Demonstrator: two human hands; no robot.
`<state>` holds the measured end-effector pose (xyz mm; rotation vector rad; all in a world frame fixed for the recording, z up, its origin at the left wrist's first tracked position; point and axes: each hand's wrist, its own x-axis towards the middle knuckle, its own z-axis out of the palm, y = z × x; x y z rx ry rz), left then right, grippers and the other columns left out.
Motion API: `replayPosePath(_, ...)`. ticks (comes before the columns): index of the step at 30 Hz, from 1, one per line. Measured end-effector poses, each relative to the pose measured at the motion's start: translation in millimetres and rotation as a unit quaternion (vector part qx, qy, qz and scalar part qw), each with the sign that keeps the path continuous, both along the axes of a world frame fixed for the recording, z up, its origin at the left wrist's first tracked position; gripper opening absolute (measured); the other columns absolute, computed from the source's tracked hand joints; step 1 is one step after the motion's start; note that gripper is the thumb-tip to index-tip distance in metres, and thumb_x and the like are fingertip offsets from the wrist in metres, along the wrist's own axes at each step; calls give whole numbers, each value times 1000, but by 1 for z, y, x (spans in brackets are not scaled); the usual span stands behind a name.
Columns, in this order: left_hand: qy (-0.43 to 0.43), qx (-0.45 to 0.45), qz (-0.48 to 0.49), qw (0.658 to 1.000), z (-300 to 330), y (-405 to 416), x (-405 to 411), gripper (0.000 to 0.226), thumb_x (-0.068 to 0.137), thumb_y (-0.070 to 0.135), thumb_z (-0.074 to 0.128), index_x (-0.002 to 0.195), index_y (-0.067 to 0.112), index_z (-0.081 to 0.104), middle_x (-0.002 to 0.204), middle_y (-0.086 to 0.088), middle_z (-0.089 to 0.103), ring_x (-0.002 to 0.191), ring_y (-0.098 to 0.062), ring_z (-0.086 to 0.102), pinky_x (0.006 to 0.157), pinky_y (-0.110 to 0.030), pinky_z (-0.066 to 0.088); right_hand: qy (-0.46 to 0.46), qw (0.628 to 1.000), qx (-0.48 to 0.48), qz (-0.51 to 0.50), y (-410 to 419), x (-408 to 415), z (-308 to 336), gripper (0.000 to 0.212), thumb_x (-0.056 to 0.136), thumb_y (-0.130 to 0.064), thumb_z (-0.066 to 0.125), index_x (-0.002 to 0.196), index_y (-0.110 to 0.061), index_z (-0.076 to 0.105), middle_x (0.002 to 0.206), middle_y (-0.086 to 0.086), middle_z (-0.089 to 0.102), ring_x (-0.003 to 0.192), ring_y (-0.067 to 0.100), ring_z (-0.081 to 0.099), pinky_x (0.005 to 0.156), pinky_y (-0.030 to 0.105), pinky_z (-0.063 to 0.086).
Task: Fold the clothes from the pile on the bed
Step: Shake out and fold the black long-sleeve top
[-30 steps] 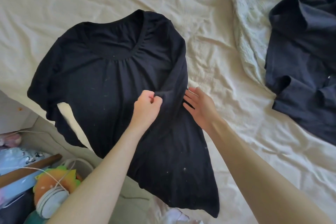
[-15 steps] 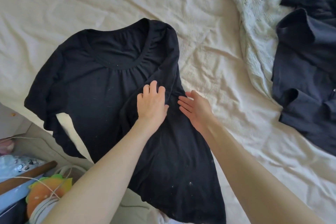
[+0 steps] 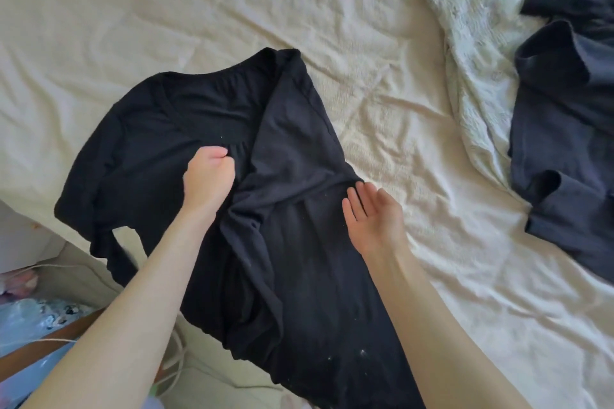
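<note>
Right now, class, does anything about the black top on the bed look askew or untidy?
Yes. The black top lies at a slant, its hem hanging off the bed edge. Fabric bunches in ridges beside the left hand, and pale lint specks dot its lower part.

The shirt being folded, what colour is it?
Black shirt, seen in the head view.

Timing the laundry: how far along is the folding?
Early. Done: one side of the black top is folded over its middle. In hand: the left hand pinches the cloth below the neckline while the right hand lies open at the folded edge. Left: the other sleeve, and the dark garments lying unfolded.
</note>
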<state>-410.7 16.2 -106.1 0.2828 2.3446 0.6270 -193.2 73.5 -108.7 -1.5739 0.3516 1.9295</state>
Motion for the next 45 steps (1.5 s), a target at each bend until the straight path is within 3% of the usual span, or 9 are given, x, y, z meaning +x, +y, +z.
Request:
replayPosePath(6, 61, 46, -214, 974, -17, 90, 21, 56, 89, 34, 59, 137, 11, 42, 134, -8, 46, 121, -23, 47, 100, -32, 39, 4, 988, -32, 152, 3, -22, 1, 47, 101, -26, 43, 142, -3, 37, 140, 11, 49, 132, 24, 44, 107, 36, 36)
replayPosePath(11, 80, 88, -139, 983, -26, 132, 13, 22, 91, 27, 58, 108, 13, 63, 96, 5, 61, 90, -9, 57, 75, -19, 42, 26, 992, -73, 99, 29, -32, 2, 23, 98, -20, 49, 117, -10, 58, 120, 2, 61, 127, 17, 49, 113, 35, 29)
replayPosePath(14, 35, 130, -107, 985, -27, 154, 16, 12, 91, 25, 57, 95, 16, 64, 78, 13, 55, 72, 1, 50, 56, -7, 36, 21, 997, -75, 31, 43, -26, 2, 22, 97, -14, 49, 115, -6, 58, 97, 4, 64, 112, 20, 59, 103, 35, 42)
replayPosePath(20, -66, 159, -134, 976, -22, 189, 29, 26, 92, 19, 56, 117, 15, 60, 100, 11, 59, 94, -3, 55, 78, -14, 45, 56, 998, -18, -37, 63, -6, -6, 15, 95, -8, 48, 92, -3, 63, 89, 5, 69, 89, 18, 66, 77, 28, 52)
replayPosePath(23, -28, 124, -189, 974, -24, 164, 37, 43, 88, 21, 62, 129, 16, 50, 116, 4, 55, 101, -8, 54, 86, -19, 45, 48, 997, 26, 61, 45, 0, -16, 15, 98, -15, 47, 107, -11, 59, 103, 0, 66, 100, 16, 62, 90, 31, 48)
replayPosePath(28, 131, 79, -181, 971, -17, 67, 52, 29, 86, 30, 65, 110, 17, 57, 99, 3, 53, 102, -19, 51, 82, -20, 36, -35, 968, 66, 238, 2, -6, -24, 44, 97, -19, 52, 138, -8, 41, 123, 7, 58, 110, 19, 58, 90, 30, 49)
replayPosePath(32, 83, -5, -85, 993, -8, -29, 84, 22, 85, 41, 62, 98, 25, 53, 96, 7, 50, 96, -14, 52, 68, -18, 34, -45, 936, 77, 342, -21, -22, -28, 37, 100, -28, 44, 132, -11, 48, 122, 5, 59, 109, 17, 58, 91, 31, 51)
replayPosePath(38, 52, -72, -41, 995, -1, -113, 146, 30, 88, 35, 62, 111, 15, 57, 106, 9, 40, 102, -8, 34, 79, -16, 27, -68, 873, 124, 467, -44, -39, -17, 18, 97, -20, 33, 95, -13, 49, 124, 23, 53, 116, 35, 52, 87, 34, 52)
replayPosePath(45, -102, 16, 86, 991, 25, -115, 115, 15, 95, 28, 52, 102, 16, 58, 95, 0, 63, 93, -20, 60, 77, -30, 49, 9, 904, 95, 416, -57, -30, -7, 55, 99, -50, 35, 138, -13, 44, 135, 4, 53, 121, 18, 52, 99, 37, 45)
